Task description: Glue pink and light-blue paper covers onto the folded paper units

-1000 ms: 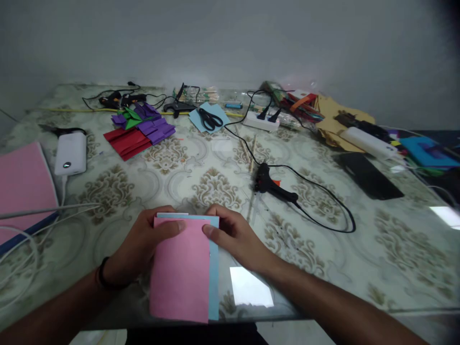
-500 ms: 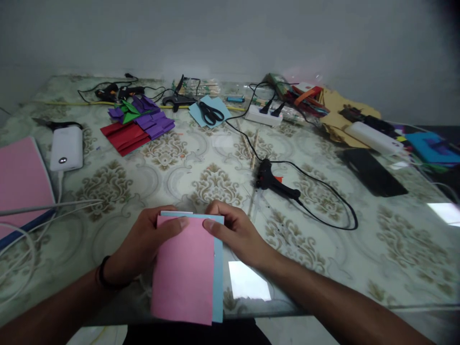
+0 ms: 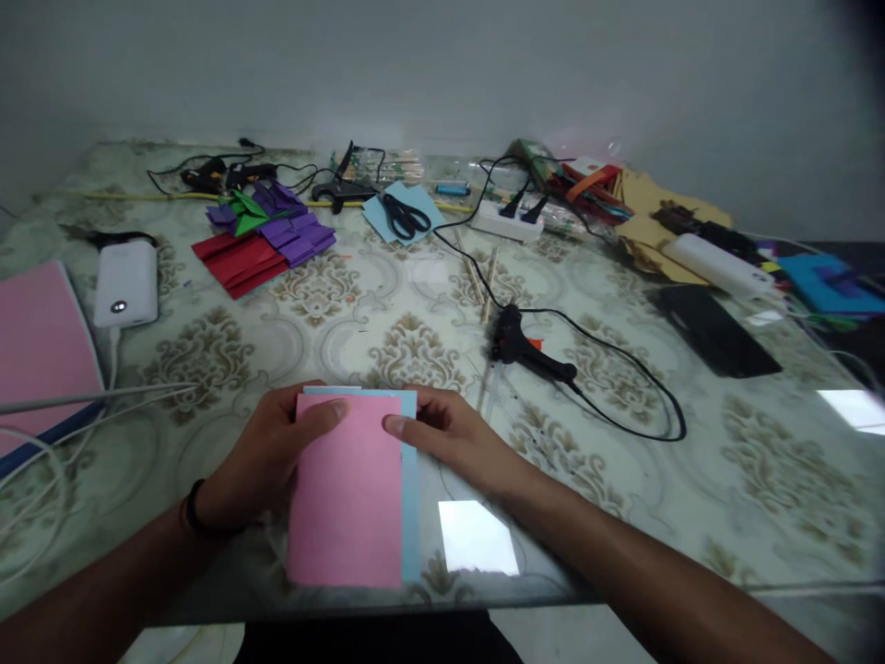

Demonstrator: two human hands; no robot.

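Note:
Both hands hold a small stack of paper near the table's front edge. A pink sheet (image 3: 348,498) lies on top, and light blue paper (image 3: 410,516) shows behind it along the right side and the top. My left hand (image 3: 280,447) is closed on the upper left of the stack, its thumb lying on the pink sheet. At the upper right, my right hand (image 3: 453,433) pinches the stack, with its thumb on the pink sheet and its fingers behind. The fingers behind the paper are mostly hidden.
A black glue gun (image 3: 529,346) with a looping cord lies right of centre. Scissors (image 3: 405,219), folded red paper (image 3: 239,263) and a power strip (image 3: 508,221) lie farther back. A white power bank (image 3: 126,284) sits left, a black phone (image 3: 719,330) right.
The stack and both hands have shifted slightly left and away from me. The lower edge of the paper has moved up in view. Both hands keep their grip.

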